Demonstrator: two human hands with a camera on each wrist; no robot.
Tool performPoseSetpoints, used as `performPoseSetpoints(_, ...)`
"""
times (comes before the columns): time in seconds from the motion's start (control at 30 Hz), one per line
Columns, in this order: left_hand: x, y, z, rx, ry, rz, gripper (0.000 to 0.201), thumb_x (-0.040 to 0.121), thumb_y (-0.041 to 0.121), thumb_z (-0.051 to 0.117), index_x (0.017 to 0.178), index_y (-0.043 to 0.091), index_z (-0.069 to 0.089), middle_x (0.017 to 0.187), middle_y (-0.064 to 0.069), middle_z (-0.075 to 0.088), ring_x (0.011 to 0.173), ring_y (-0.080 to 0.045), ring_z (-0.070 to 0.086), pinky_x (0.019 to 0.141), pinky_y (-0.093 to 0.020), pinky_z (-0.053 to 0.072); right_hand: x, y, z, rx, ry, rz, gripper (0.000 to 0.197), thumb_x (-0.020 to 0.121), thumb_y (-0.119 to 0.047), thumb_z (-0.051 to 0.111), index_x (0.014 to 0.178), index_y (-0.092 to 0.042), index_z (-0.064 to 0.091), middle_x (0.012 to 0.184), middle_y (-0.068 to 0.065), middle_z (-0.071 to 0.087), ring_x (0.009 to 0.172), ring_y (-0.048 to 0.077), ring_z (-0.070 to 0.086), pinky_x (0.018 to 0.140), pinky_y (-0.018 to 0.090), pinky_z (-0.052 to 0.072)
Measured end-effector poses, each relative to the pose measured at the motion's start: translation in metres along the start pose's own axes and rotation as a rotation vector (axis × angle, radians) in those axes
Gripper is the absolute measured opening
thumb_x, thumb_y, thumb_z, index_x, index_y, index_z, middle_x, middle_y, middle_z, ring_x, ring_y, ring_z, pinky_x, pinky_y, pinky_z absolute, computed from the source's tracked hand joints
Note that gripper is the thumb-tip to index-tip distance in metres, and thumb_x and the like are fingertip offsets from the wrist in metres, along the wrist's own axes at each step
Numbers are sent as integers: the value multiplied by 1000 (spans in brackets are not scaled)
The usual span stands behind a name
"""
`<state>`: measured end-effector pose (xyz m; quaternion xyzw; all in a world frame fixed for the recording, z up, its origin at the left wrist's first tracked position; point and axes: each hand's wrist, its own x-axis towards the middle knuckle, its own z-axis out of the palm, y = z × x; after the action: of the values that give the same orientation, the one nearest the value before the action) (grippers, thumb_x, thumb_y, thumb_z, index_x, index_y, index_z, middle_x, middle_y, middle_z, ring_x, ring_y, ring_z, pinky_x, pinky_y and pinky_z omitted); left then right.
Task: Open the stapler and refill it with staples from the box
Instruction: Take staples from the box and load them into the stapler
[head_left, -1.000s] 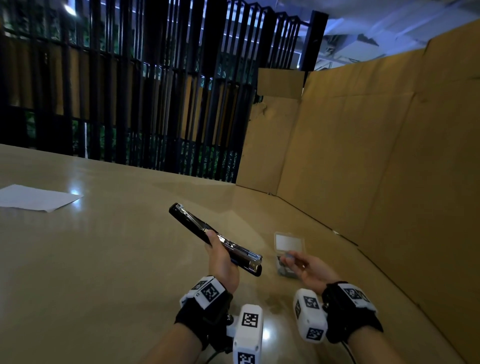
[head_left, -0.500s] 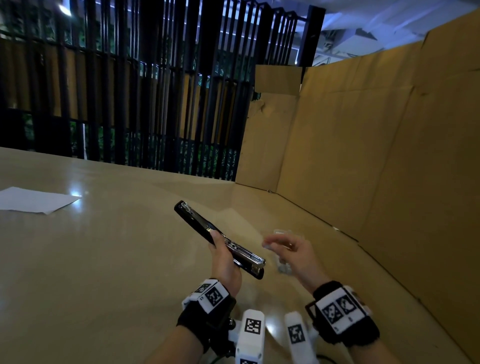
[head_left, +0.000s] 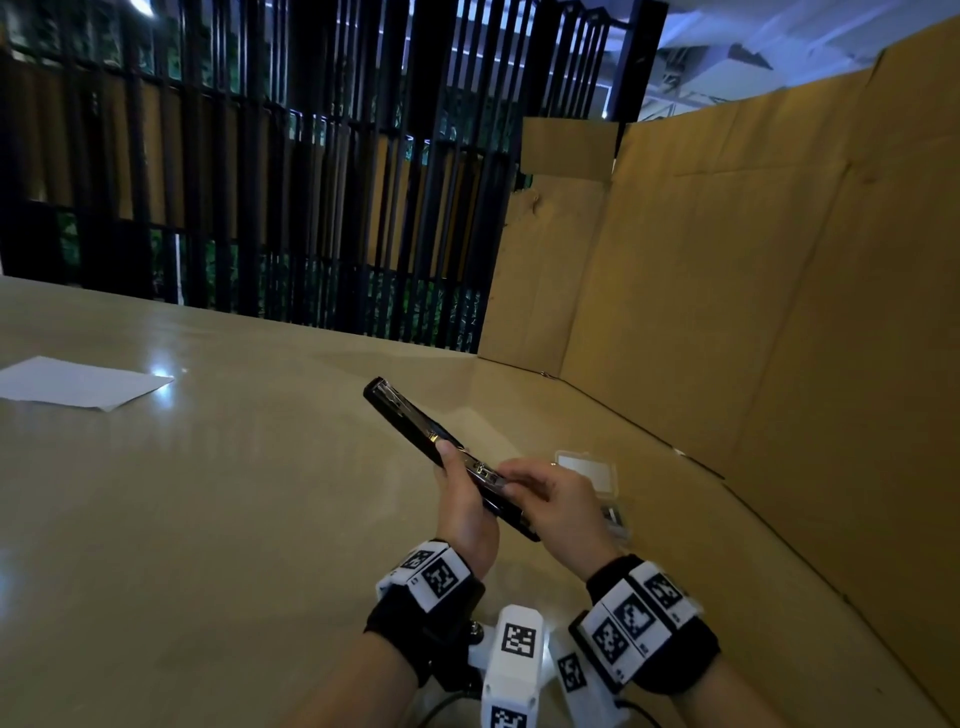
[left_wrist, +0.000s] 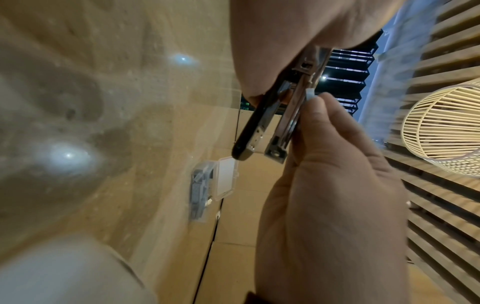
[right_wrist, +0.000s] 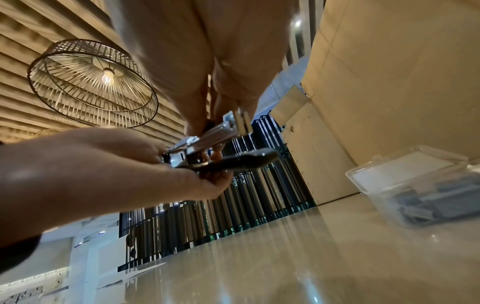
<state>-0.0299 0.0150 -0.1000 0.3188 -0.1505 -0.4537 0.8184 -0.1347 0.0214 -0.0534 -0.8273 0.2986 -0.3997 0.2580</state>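
Note:
My left hand (head_left: 460, 483) grips the black stapler (head_left: 405, 421) above the table, swung open with its lid pointing away to the far left. The metal magazine (left_wrist: 288, 115) stands apart from the black base (left_wrist: 249, 131). My right hand (head_left: 511, 480) is at the magazine, fingertips pinching a small pale strip of staples (left_wrist: 310, 94) against the rail. The clear plastic staple box (head_left: 587, 465) lies open on the table just behind the right hand, with grey staple strips inside (right_wrist: 426, 201). The left hand's fingers under the stapler are hidden in the head view.
Cardboard walls (head_left: 753, 312) close off the table's right side and far right corner. A white sheet of paper (head_left: 78, 382) lies far left on the tan table (head_left: 234, 519). Black railings (head_left: 311, 208) stand beyond the far edge.
My right hand left the staple box and moved left to the stapler's magazine, carrying a strip of staples. The left hand kept the open stapler nearly still.

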Motion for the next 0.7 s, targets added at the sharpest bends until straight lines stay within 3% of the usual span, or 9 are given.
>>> performPoseSetpoints(0.07,2,0,1,-16,0,8,76,90,61,29,148,12,26,107,-6,49,101,-21,53,91,-34,46,1,0,1,-29,11,-1,20,83,-1,61,100,-4,72,99,6,70,90,10,60,80,4,41)
performPoseSetpoints(0.17,3,-2,0,-46,-12,19,71,93,56,27,147,11,26,88,2,49,85,-13,53,79,-28,47,1,-1,2,-55,39,-15,18,82,-2,62,96,-5,73,92,3,70,86,9,59,74,1,38)
performPoseSetpoints(0.23,0,0,1,-45,-23,6,72,92,59,28,147,13,27,106,-5,57,99,-18,57,86,-31,48,0,-2,2,-45,74,-25,17,82,1,62,94,-4,73,86,0,66,84,10,59,75,8,42)
performPoseSetpoints(0.3,0,1,1,-32,-10,-19,75,89,63,30,146,15,29,128,-12,53,118,-25,54,99,-37,45,-1,-3,3,-54,92,-35,18,81,2,62,92,-4,74,83,-2,64,83,12,59,77,15,43)
performPoseSetpoints(0.43,-1,0,3,-52,9,-8,74,90,62,29,146,14,29,113,-8,50,113,-25,53,96,-35,46,0,-2,4,-73,109,-47,16,80,1,63,89,-5,74,78,-5,61,82,15,59,74,11,41)
performPoseSetpoints(0.57,-3,3,5,-62,11,-28,73,90,62,29,144,14,31,118,-12,50,118,-29,53,100,-38,45,-1,-3,6,-123,101,-66,17,77,-1,66,90,-8,74,86,3,67,85,16,60,75,7,39)
performPoseSetpoints(0.63,-3,4,5,-67,10,-35,72,90,61,28,143,13,32,122,-13,51,120,-30,52,98,-39,46,-1,-4,7,-128,90,-49,20,77,-2,66,93,-9,74,91,5,69,87,16,61,75,9,41)
performPoseSetpoints(0.7,-5,6,7,-59,15,-30,69,92,60,27,143,13,33,120,-10,50,120,-29,52,104,-41,43,-1,-4,7,-123,92,-25,20,76,-4,67,94,-10,73,93,5,70,89,16,61,78,17,45)
